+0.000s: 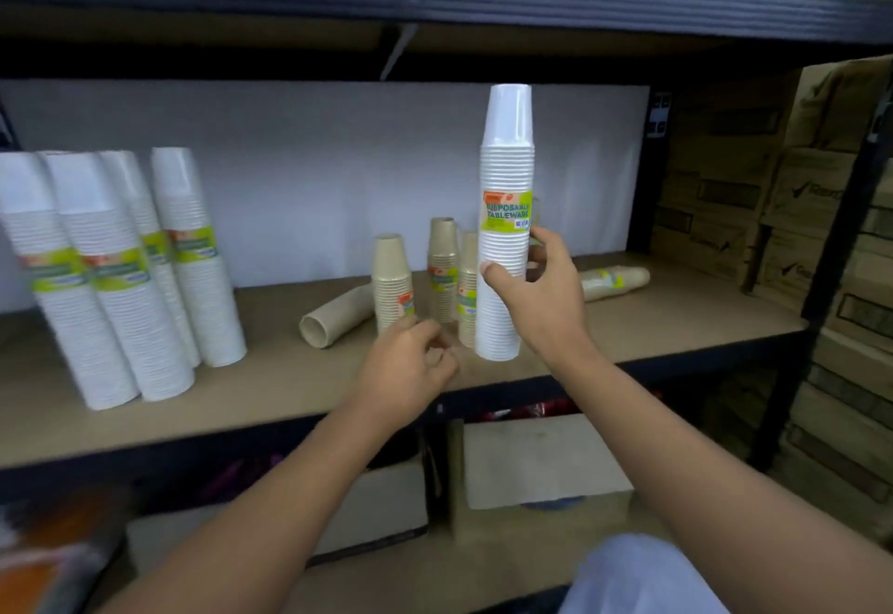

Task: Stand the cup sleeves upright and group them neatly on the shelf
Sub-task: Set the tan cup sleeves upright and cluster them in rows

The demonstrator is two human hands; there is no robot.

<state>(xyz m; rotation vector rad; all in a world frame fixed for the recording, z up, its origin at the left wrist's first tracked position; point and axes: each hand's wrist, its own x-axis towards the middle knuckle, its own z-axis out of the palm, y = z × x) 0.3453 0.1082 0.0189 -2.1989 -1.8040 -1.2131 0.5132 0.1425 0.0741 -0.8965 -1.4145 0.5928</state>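
White cup sleeve (505, 169) upright at front of shelf (290, 386), right hand (541, 294) gripping

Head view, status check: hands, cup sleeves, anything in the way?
Right hand grips white sleeve upright at shelf front. Left hand loosely curled, holding nothing. Left fallen sleeve, right fallen sleeve lie flat. Upright brown sleeves close behind.
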